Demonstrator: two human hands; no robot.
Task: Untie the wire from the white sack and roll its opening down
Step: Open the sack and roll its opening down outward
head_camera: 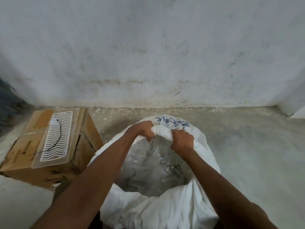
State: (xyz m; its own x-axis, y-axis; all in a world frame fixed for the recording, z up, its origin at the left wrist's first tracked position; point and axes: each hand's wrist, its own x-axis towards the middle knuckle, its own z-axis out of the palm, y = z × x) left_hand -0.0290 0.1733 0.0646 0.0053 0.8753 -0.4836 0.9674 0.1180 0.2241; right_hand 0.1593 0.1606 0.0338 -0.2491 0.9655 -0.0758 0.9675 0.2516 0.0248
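The white sack [203, 156] stands open on the floor in front of me, with blue print on its far side and a clear plastic liner inside. Its far rim is bunched into a thick roll. My left hand [143, 130] grips that rolled rim from the left and my right hand [182, 141] grips it from the right, close together. A thin black wire [57, 138] lies loose on a clear plastic tray on the box to the left, apart from the sack.
A cardboard box [79, 146] stands left of the sack, topped by the clear tray [54, 138] with a wavy white pattern. A stained white wall [148, 55] rises just behind. Bare concrete floor [255, 146] stretches to the right.
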